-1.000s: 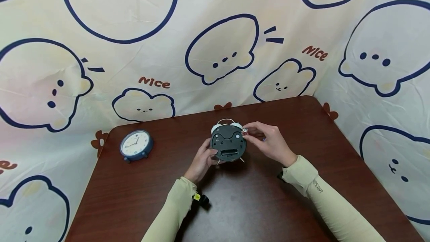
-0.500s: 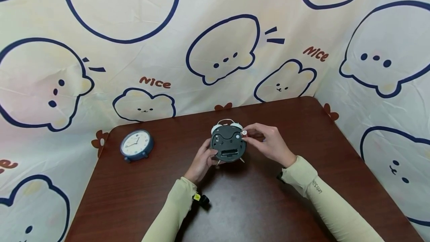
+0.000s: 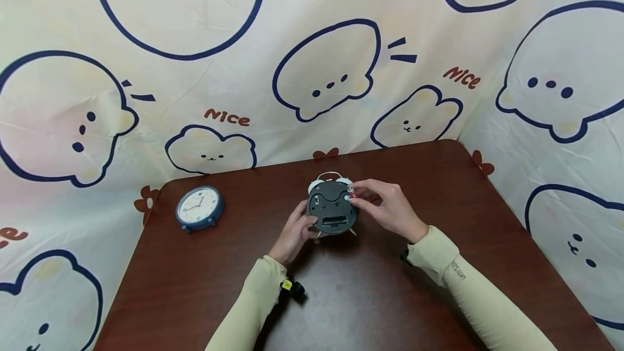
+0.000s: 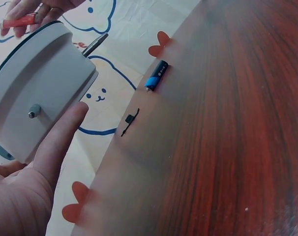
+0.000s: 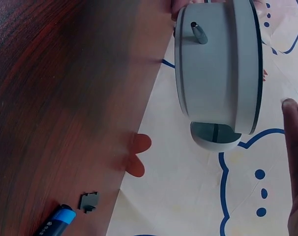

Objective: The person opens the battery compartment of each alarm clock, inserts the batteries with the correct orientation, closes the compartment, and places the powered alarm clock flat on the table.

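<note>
Compared with a second ago, I see one small change: the red battery point(image 3: 351, 193) has come a little closer to the white clock point(image 3: 327, 214) and tipped, so more of its side shows; it now overlaps the clock's edge in my head view. The clock itself has hardly shifted. For the work, I read this as an adjustment of grip or aim, with the battery not yet seated: the slot point(image 3: 334, 220) low on the clock's back looks bare from here.

My hands are both busy. The left hand point(image 3: 294, 230) grips the white clock by its side and underside, keeping it upright, back towards me, near the middle of the desk point(image 3: 351, 302). I can't tell whether its feet touch the wood. The right hand point(image 3: 392, 207) pinches the red battery at the clock's upper right.

Counting up, I have two clocks: the white one in hand and a blue clock point(image 3: 199, 208) well apart, at the far left of the desk. I count two batteries, the red one and a blue battery point(image 4: 157, 76) lying on the desk. There is one small dark piece, probably the cover point(image 4: 131, 120), near the blue battery.
</note>
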A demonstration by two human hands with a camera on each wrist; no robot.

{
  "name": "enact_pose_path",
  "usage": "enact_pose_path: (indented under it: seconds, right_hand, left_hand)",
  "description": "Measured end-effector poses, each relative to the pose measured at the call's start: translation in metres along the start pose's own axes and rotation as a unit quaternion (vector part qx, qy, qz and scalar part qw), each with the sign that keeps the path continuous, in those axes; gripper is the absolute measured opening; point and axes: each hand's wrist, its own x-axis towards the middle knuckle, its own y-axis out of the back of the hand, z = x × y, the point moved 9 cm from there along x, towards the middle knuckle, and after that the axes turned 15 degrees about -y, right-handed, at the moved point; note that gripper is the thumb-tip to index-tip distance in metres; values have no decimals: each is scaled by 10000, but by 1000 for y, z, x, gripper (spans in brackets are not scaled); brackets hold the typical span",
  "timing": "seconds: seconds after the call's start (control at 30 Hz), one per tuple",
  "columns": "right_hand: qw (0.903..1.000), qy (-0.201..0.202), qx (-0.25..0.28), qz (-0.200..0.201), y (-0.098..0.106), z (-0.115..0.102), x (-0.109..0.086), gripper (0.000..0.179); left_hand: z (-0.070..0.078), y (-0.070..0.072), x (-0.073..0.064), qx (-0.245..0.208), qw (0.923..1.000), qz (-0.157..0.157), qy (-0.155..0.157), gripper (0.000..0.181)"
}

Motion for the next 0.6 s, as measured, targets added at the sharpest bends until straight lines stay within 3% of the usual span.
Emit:
enact_pose_path:
  seconds: [0.6]
  right_hand:
    - [9969, 655, -381, 221, 1, -7, -3, 32]
  left_hand:
    - [-3, 0, 1, -7, 10000, -23, -30, 53]
